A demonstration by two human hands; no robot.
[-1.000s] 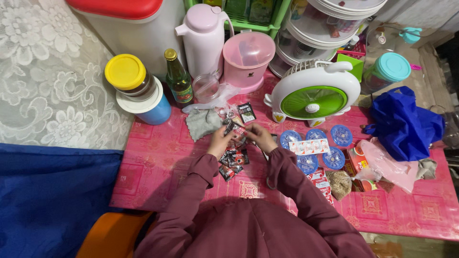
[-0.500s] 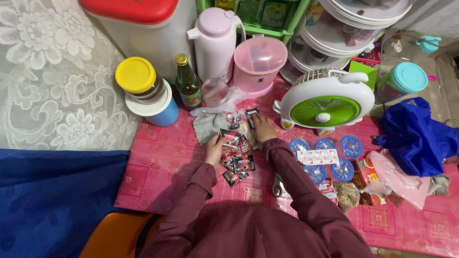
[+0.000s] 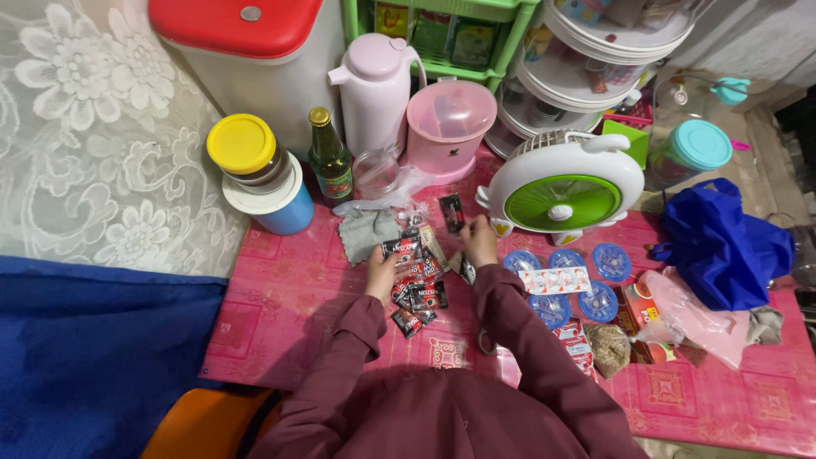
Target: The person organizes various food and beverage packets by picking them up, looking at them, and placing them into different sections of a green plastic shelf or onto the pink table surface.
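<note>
Two maroon sleeves hide most of your arms and part of the scissors [image 3: 486,342] on the pink surface [image 3: 280,293]. Your left hand [image 3: 380,274] rests on the heap of dark sachets [image 3: 415,276]; its fingers are covered, so their state cannot be told. Your right hand [image 3: 481,240] pinches one small sachet [image 3: 453,212] just above the heap. Beyond, the white-green fan [image 3: 561,178] blocks the stacked trays.
</note>
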